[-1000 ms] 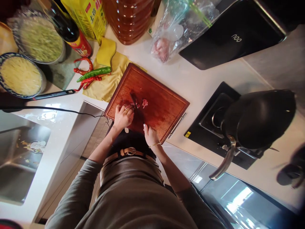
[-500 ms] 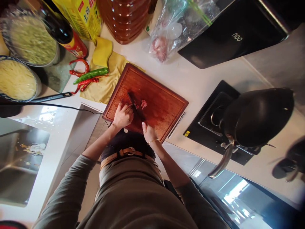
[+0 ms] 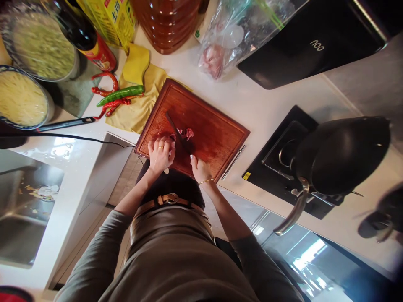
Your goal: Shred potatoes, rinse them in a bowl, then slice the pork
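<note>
On the brown wooden cutting board [image 3: 217, 134] small red pieces of raw meat [image 3: 189, 133] lie near the middle. My right hand [image 3: 201, 170] is closed around the handle of a dark-bladed knife [image 3: 174, 125], whose blade slants away across the board beside the meat. My left hand [image 3: 161, 154], with a ring on one finger, has its fingers curled over a reddish piece of meat at the knife's left side. Most of that piece is covered by the fingers, and the knife handle is hidden in my right hand.
Red and green chillies [image 3: 121, 95] rest on a yellow cloth [image 3: 129, 119] at the back left. Beyond are covered bowls [image 3: 22, 98], a sauce bottle [image 3: 97, 50] and a bagged piece of meat [image 3: 214, 61]. A wok [image 3: 343, 153] sits on the stove at right; a sink [image 3: 22, 226] is at left.
My left hand has drawn slightly nearer to me, fingers now more curled. The knife blade has tilted a little, its tip shifting left and away from me, and the right hand has moved slightly right.
</note>
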`<state>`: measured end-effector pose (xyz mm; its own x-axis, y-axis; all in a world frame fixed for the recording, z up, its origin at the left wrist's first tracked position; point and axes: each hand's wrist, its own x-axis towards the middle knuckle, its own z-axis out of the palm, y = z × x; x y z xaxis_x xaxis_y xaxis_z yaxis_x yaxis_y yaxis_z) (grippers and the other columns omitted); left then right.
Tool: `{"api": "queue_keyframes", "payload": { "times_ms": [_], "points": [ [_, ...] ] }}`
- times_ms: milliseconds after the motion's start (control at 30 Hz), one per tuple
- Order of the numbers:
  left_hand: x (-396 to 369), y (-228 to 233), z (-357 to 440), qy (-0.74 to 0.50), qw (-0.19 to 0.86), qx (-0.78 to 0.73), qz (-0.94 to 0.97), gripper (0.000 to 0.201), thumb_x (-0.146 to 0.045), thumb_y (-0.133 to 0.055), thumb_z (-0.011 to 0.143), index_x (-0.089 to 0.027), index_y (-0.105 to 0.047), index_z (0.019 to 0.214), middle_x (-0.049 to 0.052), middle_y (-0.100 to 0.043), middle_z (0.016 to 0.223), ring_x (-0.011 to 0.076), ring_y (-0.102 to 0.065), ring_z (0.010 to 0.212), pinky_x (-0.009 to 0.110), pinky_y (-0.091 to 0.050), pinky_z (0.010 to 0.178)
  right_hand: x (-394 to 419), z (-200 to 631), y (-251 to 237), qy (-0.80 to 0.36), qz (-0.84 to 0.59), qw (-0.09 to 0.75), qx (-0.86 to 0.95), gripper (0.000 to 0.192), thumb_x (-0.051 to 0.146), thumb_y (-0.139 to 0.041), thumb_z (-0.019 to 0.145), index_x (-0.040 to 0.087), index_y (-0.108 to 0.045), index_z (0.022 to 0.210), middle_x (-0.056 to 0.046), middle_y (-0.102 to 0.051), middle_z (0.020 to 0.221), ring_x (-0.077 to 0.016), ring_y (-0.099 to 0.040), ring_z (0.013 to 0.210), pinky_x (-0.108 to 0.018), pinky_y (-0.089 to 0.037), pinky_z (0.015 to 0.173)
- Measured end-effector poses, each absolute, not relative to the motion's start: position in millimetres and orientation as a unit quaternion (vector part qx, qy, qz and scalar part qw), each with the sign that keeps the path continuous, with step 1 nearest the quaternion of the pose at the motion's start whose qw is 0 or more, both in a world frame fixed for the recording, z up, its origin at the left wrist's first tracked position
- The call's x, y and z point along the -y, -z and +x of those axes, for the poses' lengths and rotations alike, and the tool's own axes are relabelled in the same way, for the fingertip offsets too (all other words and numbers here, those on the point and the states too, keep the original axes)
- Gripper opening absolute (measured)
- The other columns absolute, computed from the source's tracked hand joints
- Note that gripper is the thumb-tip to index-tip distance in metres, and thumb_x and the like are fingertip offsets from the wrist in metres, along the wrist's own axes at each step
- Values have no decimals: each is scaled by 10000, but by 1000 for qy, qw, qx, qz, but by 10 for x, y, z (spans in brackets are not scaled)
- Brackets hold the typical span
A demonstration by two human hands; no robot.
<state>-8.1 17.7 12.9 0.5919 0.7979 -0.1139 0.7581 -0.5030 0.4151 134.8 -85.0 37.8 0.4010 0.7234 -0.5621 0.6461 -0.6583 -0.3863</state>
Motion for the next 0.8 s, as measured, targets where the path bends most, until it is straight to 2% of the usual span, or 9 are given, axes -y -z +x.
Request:
{"api": "queue_keyframes", "payload": {
  "times_ms": [133, 300, 500, 667, 800],
  "points": [
    [-60, -88, -131, -44, 201, -505, 838, 460, -429, -458, 848, -101, -517, 1167, 196, -533, 1226, 316, -464, 1140, 506, -246, 1002, 863, 1341, -380, -382, -821, 28, 424, 460, 406, -281, 954, 161, -664, 885, -84, -703, 758, -168, -650, 696, -229, -377, 614],
    [-35, -39, -164, -41, 219, -501, 836, 455, -437, -447, 860, -119, -509, 1180, 170, -560, 1201, 286, -490, 1099, 488, -234, 1009, 854, 1401, -365, -388, -822, 13, 417, 471, 400, -274, 957, 167, -669, 853, -85, -702, 750, -170, -651, 716, -228, -371, 612],
    [-16, -48, -171, -55, 224, -494, 838, 440, -403, -429, 879, -136, -496, 1222, 139, -571, 1220, 251, -497, 1105, 439, -246, 1012, 879, 1421, -458, -375, -836, 9, 401, 466, 382, -252, 963, 150, -652, 900, -95, -705, 790, -161, -642, 716, -227, -347, 591],
    [4, -61, -164, -60, 220, -496, 838, 455, -394, -426, 881, -145, -487, 1257, 133, -570, 1229, 254, -495, 1110, 437, -253, 1010, 862, 1358, -632, -361, -815, -48, 451, 434, 435, -336, 938, 138, -652, 908, -112, -696, 775, -166, -613, 659, -245, -281, 559],
    [4, -67, -154, -50, 224, -505, 832, 450, -393, -441, 872, -161, -501, 1253, 141, -579, 1203, 272, -504, 1086, 460, -273, 987, 851, 1359, -712, -353, -804, -86, 471, 445, 444, -332, 938, 136, -651, 902, -110, -686, 746, -163, -593, 631, -259, -238, 548]
  ]
}}
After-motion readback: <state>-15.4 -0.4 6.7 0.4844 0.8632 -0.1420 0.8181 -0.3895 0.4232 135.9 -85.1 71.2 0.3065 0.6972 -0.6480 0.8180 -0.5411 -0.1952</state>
